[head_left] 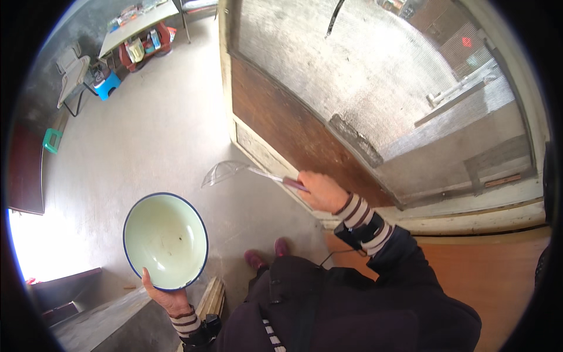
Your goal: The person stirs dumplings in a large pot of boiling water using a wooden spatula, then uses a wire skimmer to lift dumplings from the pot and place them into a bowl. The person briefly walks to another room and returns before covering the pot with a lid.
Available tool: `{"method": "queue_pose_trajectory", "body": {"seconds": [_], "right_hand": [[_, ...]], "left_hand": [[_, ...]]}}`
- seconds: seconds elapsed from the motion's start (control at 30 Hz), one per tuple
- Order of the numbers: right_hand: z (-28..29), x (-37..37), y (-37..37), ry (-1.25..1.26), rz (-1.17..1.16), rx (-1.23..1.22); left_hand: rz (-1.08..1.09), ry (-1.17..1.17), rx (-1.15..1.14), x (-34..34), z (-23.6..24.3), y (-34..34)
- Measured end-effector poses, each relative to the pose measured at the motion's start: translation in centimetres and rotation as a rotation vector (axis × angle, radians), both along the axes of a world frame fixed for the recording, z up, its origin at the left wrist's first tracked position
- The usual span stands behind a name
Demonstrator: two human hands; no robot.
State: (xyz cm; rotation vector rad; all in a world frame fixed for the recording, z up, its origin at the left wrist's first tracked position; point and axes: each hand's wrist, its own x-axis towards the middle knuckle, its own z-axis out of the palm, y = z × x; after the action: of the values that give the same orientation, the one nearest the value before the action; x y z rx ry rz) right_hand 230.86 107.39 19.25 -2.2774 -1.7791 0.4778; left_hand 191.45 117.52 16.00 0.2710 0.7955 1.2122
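My left hand (pixel 170 297) is closed on the lower rim of a round enamel basin (pixel 161 234), thumb over the inside edge. The basin is pale green inside with a dark blue rim, and nothing but a few dark specks shows in it. To its right, my right hand (pixel 321 190) grips the brown handle of a wire skimmer (pixel 226 170). The skimmer's thin metal head points left, held in the air above the grey floor and apart from the basin.
A wooden door frame with a mesh panel (pixel 352 76) stands close on the right. Grey floor (pixel 146 123) stretches ahead. Far left are a table (pixel 138 26), a chair (pixel 75 79), a blue stool (pixel 107 85) and a green stool (pixel 52 141). A grey ledge (pixel 111 320) is at lower left.
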Motion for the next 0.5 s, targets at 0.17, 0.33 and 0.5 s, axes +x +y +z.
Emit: {"method": "queue_pose_trajectory", "body": {"seconds": [0.17, 0.33, 0.5], "right_hand": [[-3.5, -2.6, -2.1, 0.148, -0.025, -0.090], [-6.3, -4.0, -2.3, 0.180, -0.052, -0.118], [-8.1, -4.9, -1.4, 0.123, -0.056, -0.101]], "left_hand": [[0.017, 0.062, 0.001, -1.6, -1.8, 0.4], [0.008, 0.002, 0.007, -3.7, -4.1, 1.0], [-0.008, -0.020, 0.027, -5.3, -5.4, 1.5]]}}
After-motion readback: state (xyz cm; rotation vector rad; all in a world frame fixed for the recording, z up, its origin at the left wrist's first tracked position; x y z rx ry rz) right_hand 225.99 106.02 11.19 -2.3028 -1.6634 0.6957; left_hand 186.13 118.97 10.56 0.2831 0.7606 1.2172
